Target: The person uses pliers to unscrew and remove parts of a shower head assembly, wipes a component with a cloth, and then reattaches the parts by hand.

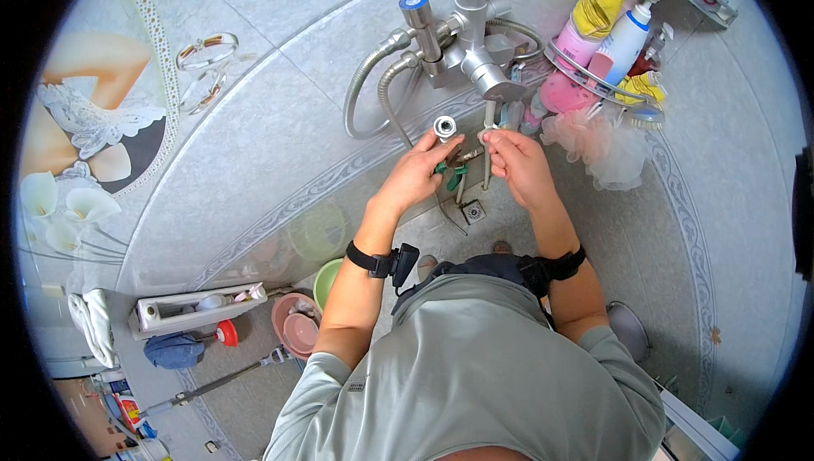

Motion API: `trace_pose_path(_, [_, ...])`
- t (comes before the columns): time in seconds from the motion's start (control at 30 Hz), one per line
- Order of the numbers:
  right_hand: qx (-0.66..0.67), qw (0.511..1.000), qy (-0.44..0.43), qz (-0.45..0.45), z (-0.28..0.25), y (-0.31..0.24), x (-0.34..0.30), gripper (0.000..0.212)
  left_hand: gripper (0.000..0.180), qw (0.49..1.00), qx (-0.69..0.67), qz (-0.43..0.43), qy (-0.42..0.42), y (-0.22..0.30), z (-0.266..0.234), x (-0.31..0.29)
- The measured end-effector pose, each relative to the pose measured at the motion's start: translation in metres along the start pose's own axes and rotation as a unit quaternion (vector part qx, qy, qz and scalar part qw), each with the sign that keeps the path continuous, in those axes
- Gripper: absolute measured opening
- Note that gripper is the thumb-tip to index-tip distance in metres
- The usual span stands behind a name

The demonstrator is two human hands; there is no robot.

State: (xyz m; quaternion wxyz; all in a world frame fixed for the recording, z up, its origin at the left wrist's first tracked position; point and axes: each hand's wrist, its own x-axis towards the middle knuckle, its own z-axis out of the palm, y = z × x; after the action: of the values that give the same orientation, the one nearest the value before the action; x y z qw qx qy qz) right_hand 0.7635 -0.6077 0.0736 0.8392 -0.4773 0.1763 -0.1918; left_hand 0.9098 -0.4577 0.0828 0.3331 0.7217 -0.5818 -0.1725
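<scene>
Silver round metal fitting with an open centre sits, in the head view, at the fingertips of the left hand, which pinches it with the opening upward, probably to keep the inside visible. Green-handled metal tool shows beside that hand; whether it is gripped too, I cannot tell. The right hand has thumb and fingertips pressed together beside the slim pale pipe; I cannot tell what is pinched there.

Among the containers, the curved metal corner shelf carries a white-and-blue pump bottle and a pink bottle with a yellow soft packet above it, its rail presumably there to stop them slipping. Low at the left, a round pink plastic basin holds a smaller pink bowl, perhaps nested to save space, near a light-green basin
</scene>
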Motion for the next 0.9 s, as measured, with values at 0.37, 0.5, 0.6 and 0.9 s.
trace_pose_path(0.37, [-0.024, 0.999, -0.031, -0.016, 0.006, -0.003, 0.003, 0.022, 0.075, 1.000, 0.012, 0.014, 0.009, -0.003, 0.000, -0.002])
trace_pose_path(0.5, [0.029, 0.998, -0.055, 0.009, 0.006, -0.002, 0.007, 0.022, 0.075, 1.000, 0.022, 0.012, 0.007, -0.004, 0.001, -0.002])
trace_pose_path(0.6, [0.067, 0.996, -0.052, 0.024, 0.007, -0.002, 0.009, 0.022, 0.076, 1.000, 0.015, 0.002, 0.005, -0.003, -0.001, -0.002])
trace_pose_path(0.9, [-0.472, 0.826, -0.022, -0.308, 0.036, -0.033, 0.018, 0.015, 0.073, 1.000, 0.018, 0.002, 0.013, -0.004, -0.001, -0.004])
